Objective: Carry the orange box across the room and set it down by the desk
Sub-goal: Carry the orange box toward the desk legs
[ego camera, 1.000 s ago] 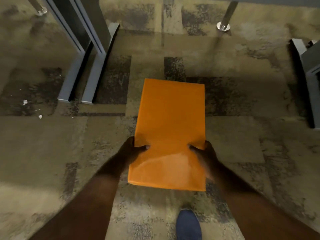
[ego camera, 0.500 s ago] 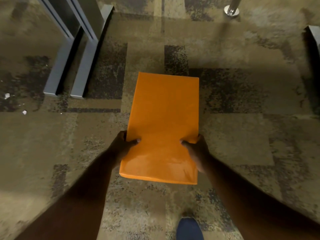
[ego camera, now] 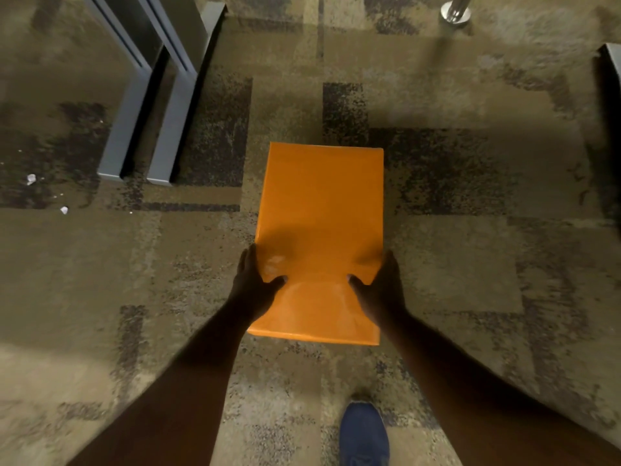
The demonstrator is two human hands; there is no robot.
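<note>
The orange box [ego camera: 322, 210] is a flat, plain rectangle held out in front of me over the carpet, long side pointing away. My left hand [ego camera: 252, 287] grips its left edge near the close end, thumb on top. My right hand [ego camera: 379, 290] grips the right edge the same way. Fingers under the box are hidden. Two grey desk feet [ego camera: 141, 116] stand on the floor at the upper left, a short way left of the box.
Patterned brown and dark carpet [ego camera: 453, 264] covers the floor. A chrome leg foot [ego camera: 455, 11] stands at the top right, and a dark furniture base [ego camera: 610, 105] at the right edge. Small white scraps [ego camera: 32, 179] lie at the left. My blue shoe [ego camera: 364, 435] is below.
The box and both hands sit slightly lower and farther out in the view. The desk feet have shifted left and up, then settled; the grip is unchanged.
</note>
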